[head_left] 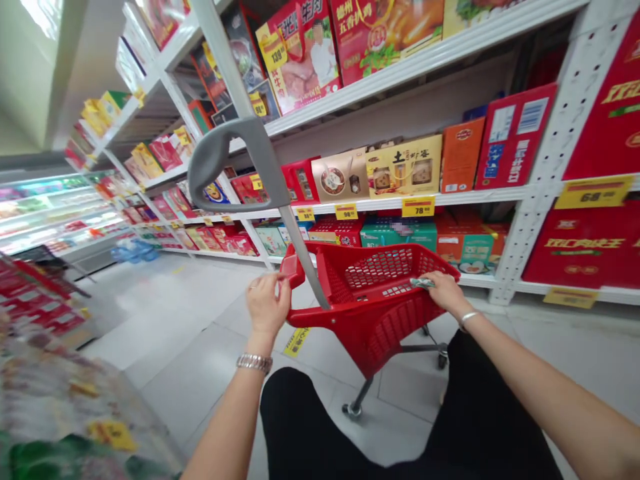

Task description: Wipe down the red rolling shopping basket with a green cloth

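A red plastic shopping basket on wheels (pixel 385 313) stands tilted on the floor in front of me. Its grey pull handle (pixel 235 157) rises up and to the left. My left hand (pixel 267 303) is closed on the basket's left rim near the base of the handle pole. My right hand (pixel 443 290) rests on the right rim, fingers curled over a small grey-green thing I cannot name. The basket looks empty inside. I wear a bracelet on each wrist and black trousers.
White shelves (pixel 450 47) with red, orange and yellow gift boxes and yellow price tags (pixel 417 207) run along the right. Blurred packaged goods (pixel 45 373) crowd the lower left. A tiled aisle floor (pixel 165 300) runs back to lit chilled cabinets (pixel 50 213).
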`<state>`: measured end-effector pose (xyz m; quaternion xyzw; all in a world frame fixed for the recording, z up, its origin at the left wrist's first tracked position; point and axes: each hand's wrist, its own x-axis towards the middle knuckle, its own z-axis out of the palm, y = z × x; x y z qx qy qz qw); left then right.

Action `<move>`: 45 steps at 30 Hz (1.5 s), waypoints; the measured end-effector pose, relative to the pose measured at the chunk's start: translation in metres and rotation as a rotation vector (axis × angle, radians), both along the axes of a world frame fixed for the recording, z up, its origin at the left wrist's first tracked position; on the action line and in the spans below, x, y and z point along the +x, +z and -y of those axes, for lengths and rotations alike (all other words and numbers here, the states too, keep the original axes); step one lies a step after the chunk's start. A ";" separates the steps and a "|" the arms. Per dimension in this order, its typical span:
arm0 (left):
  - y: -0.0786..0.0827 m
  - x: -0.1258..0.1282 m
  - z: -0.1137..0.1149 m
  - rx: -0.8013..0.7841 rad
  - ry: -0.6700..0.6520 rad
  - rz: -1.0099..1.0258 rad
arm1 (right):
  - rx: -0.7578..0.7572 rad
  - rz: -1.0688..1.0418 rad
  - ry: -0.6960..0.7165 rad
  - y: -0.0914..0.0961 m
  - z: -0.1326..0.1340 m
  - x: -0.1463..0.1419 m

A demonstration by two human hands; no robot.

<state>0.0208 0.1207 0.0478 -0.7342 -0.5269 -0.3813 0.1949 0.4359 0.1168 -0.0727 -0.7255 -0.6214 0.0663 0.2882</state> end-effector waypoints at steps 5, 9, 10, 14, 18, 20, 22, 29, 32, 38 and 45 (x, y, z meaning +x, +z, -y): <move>-0.001 -0.003 -0.039 -0.605 -0.081 -0.045 | 0.027 -0.058 0.063 0.011 -0.003 -0.039; 0.002 0.009 -0.036 -0.686 -0.029 -0.047 | 0.091 -0.096 0.166 0.020 -0.001 -0.097; 0.003 0.011 -0.032 -0.693 -0.020 -0.045 | 0.109 -0.104 0.190 0.024 0.001 -0.111; 0.006 0.014 -0.010 -0.694 0.007 -0.029 | 0.191 -0.150 0.308 0.036 0.017 -0.156; 0.001 0.010 0.021 -0.616 0.055 0.000 | 0.315 -0.306 0.465 0.037 0.039 -0.171; -0.002 0.009 0.039 -0.576 0.055 -0.002 | 0.335 -0.354 0.525 0.031 0.044 -0.164; -0.004 0.010 0.056 -0.555 0.028 -0.019 | 0.327 -0.363 0.523 0.022 0.041 -0.147; -0.007 0.042 0.105 -0.495 -0.087 -0.072 | 0.252 -0.430 0.324 0.004 0.008 -0.090; -0.008 0.061 0.114 -0.492 -0.068 -0.036 | 0.255 -0.457 0.349 0.006 0.013 -0.096; -0.010 0.087 0.106 -0.463 -0.034 0.048 | 0.343 -0.718 0.420 0.015 0.043 -0.121; -0.015 0.097 0.092 -0.528 -0.233 0.128 | 0.262 -1.015 0.302 0.041 0.096 -0.119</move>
